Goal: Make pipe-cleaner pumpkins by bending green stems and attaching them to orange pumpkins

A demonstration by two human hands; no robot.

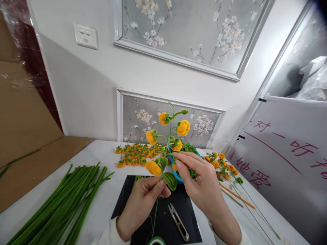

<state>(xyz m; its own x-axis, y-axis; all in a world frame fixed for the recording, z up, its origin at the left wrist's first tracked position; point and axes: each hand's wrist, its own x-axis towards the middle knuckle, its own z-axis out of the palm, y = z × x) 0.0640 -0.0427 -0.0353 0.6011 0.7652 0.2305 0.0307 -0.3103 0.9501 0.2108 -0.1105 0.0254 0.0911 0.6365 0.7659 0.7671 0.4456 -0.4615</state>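
Note:
A green stem with several orange pipe-cleaner flowers [183,128] stands upright between my hands, above a black mat [150,221]. My left hand [144,200] pinches the stem low down, just below a looped green leaf [169,181]. Higher on the right, my right hand [201,180] has thumb and fingertips closed at a side branch, beside a small orange flower [174,166] that it partly hides. Thread snips [178,223] lie on the mat under the hands. A roll of green tape [156,241] sits at the bottom edge, with a strip running up from it.
Green pipe cleaners [61,204] are heaped on the left of the white table [107,197]. Rows of small orange flowers [138,154] lie at the back. Behind my right hand is a blue basket [180,178] of green pieces. Finished flower stems [224,165] lie at right.

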